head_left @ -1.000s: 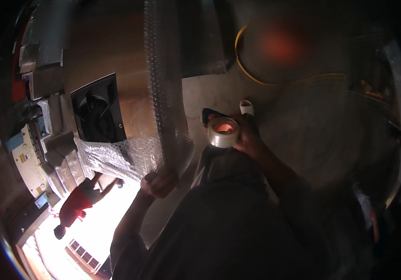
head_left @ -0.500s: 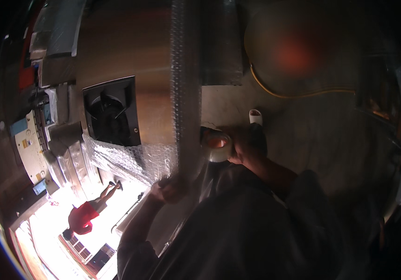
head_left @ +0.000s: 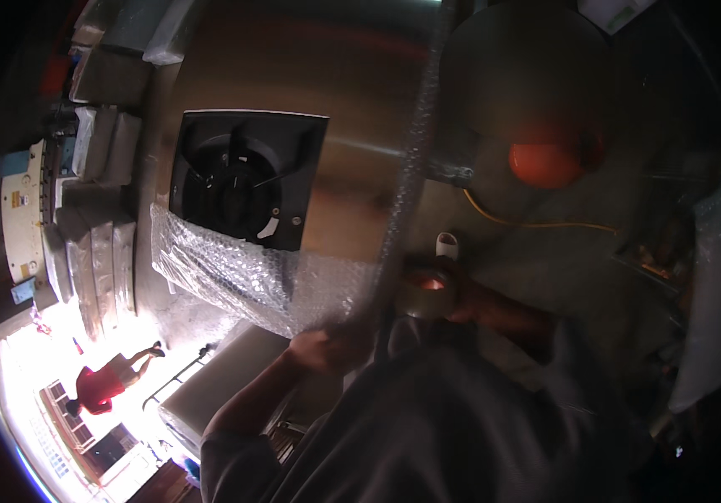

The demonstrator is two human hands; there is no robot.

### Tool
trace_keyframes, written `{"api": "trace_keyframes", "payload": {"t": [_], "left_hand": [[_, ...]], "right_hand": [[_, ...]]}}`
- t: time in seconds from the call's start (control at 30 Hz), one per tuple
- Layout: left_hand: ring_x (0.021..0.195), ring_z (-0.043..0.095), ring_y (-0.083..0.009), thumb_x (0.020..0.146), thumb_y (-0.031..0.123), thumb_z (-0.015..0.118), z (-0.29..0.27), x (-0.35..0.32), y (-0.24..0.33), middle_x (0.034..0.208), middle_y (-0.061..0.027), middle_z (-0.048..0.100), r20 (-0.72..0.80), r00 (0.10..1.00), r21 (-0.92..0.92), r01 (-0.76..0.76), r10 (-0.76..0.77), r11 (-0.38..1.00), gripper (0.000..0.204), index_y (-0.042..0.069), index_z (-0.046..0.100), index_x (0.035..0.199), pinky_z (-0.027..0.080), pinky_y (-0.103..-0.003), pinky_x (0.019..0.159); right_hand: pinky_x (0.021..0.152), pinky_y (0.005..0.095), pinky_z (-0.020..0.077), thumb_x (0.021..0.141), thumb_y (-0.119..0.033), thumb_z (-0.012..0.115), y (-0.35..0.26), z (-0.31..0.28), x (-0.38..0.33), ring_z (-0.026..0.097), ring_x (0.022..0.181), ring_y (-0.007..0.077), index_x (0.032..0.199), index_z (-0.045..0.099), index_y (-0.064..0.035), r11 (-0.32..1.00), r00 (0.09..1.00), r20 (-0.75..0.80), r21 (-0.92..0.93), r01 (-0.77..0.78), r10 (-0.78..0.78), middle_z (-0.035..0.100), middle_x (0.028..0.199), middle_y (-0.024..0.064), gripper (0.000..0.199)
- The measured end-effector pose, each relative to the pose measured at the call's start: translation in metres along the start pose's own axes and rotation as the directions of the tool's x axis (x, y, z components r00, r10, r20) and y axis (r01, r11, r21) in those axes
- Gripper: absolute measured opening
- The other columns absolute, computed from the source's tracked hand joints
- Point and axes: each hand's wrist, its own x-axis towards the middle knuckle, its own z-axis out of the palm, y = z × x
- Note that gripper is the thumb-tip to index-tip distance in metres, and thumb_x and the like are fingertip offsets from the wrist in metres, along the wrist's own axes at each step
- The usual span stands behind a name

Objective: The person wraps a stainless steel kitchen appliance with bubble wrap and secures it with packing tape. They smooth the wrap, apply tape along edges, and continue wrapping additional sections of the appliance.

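Observation:
A big brushed-metal unit (head_left: 360, 201) stands in front of me, with a black square panel (head_left: 247, 180) holding a round recess set into it. Clear bubble wrap (head_left: 234, 281) covers its near edge and side. My left hand (head_left: 322, 348) is closed on the lower edge of the wrap, at the near corner of the unit; its fingertips are blurred. Just to the right, my right hand (head_left: 458, 298) grips a wide roll of packing tape (head_left: 426, 295) in front of my body. Shadow hides part of its fingers.
Wrapped flat packages (head_left: 96, 260) line the left side. A person in a red top (head_left: 102, 386) walks in the bright opening at lower left, near a pale wrapped block (head_left: 222, 386). A yellow hose (head_left: 528, 225) and an orange rounded object (head_left: 553, 159) lie on the right.
The view has shifted, so the unit's black panel shows more fully. Both hands appear farther right against the frame, still holding wrap and tape. The person in red has moved toward the lower left.

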Motion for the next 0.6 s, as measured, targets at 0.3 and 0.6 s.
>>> {"api": "trace_keyframes", "payload": {"t": [0.3, 0.6], "left_hand": [[0.133, 0.059, -0.0299, 0.082, 0.019, 0.067, 0.021, -0.005, 0.005, 0.139, -0.0144, 0.064, 0.376, 0.923, -0.755, 0.353, -0.075, 0.552, 0.042, 0.006, 0.072, 0.121, 0.044, -0.044, 0.108], [0.129, 0.056, -0.0317, 0.089, 0.021, 0.059, -0.013, 0.013, -0.022, 0.133, -0.0185, 0.063, -0.181, 0.975, -0.197, -0.161, 0.125, 0.967, 0.039, -0.003, 0.071, 0.117, 0.043, -0.041, 0.106]], "right_hand": [[0.101, 0.0442, 0.0561, 0.096, -0.046, 0.059, 0.057, 0.118, -0.088, 0.068, 0.115, 0.0276, 0.136, 0.061, -0.0072, 0.918, 0.834, -0.431, -0.338, 0.206, -0.346, 0.068, 0.128, 0.0133, 0.056], [0.081, 0.0378, 0.0637, 0.094, -0.048, 0.059, 0.095, 0.208, -0.102, 0.074, 0.093, 0.0217, 0.117, 0.068, -0.0067, 0.94, 0.616, -0.75, -0.024, 0.34, -0.242, 0.073, 0.107, 0.0077, 0.048]]}}
